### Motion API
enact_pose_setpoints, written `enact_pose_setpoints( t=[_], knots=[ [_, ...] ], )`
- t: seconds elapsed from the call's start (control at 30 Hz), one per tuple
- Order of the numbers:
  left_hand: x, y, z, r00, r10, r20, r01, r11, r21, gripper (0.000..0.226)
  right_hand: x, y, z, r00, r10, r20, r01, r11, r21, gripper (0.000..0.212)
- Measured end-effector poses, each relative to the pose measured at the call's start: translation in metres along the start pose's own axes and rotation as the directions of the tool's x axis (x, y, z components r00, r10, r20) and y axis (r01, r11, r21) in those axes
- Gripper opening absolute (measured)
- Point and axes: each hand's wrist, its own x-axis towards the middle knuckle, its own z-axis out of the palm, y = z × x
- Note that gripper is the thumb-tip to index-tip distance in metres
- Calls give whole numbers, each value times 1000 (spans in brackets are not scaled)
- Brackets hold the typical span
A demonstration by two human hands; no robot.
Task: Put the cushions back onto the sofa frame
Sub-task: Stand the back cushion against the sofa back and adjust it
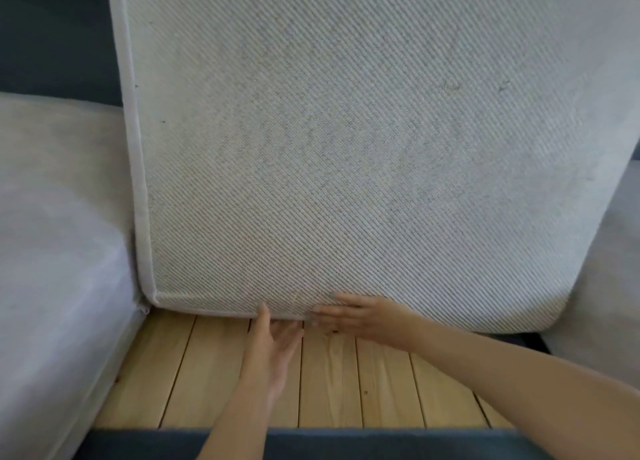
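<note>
A large light grey woven seat cushion (346,147) stands tilted up on its far edge over the sofa frame's wooden slats (332,376), its underside facing me. My left hand (277,341) is under the cushion's near lower edge, palm up, thumb against the fabric. My right hand (360,315) lies flat with straight fingers on the same lower edge, just right of the left hand. Neither hand curls round the cushion.
A second grey cushion (59,251) lies in place on the left, touching the raised one. Another grey cushion (609,269) sits on the right. The dark blue front rail of the sofa frame (311,442) runs along the bottom; the dark backrest (52,33) is upper left.
</note>
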Motion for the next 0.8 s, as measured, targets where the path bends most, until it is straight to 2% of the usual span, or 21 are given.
enact_pose_setpoints(
  t=[0.07,0.13,0.17,0.23,0.3,0.4,0.5,0.6,0.63,0.67,0.7,0.73,0.77,0.8],
  knots=[
    [1,8,8,999,-35,-37,31,995,-95,60,0,-2,-2,999,26,34,-24,998,-61,85],
    [1,10,12,996,-56,-73,53,998,-35,59,-3,-8,-8,999,41,32,-41,999,-19,75],
    [3,10,10,994,-58,-92,58,998,-5,60,-6,-9,-10,998,65,-17,-64,997,37,74],
    [2,11,10,992,-81,-101,79,997,-27,66,-17,-6,-2,993,94,-73,-92,995,33,86],
    [2,11,10,991,-93,-98,88,995,-57,68,-24,-3,4,991,127,-34,-127,992,9,92],
    [-3,8,12,993,-68,-98,65,997,-31,60,-24,-14,-7,983,186,-10,-182,970,163,80],
    [-8,5,19,990,-66,-126,65,998,-10,60,-26,-20,-11,884,467,35,-446,816,368,77],
    [-10,4,24,986,-130,-105,127,991,-36,71,-18,-36,-13,771,627,114,-603,659,450,89],
    [-11,2,25,985,-147,-85,144,989,-37,71,-13,-43,-19,724,678,129,-639,589,494,89],
    [-11,1,27,984,-161,-71,160,987,-27,69,-8,-49,-25,630,763,142,-693,470,547,85],
    [-12,0,28,983,-172,-62,170,985,-27,65,-4,-54,-31,472,862,187,-753,283,595,78],
    [-13,1,30,982,-181,-53,180,983,-25,62,-1,-56,-34,241,931,274,-782,18,624,70],
    [-13,-1,30,981,-190,-41,189,982,-28,60,0,-57,-36,19,920,391,-747,-247,617,64],
    [-13,-2,33,979,-201,-35,199,979,-35,60,0,-55,-34,-123,866,485,-691,-425,585,62]
  ],
)
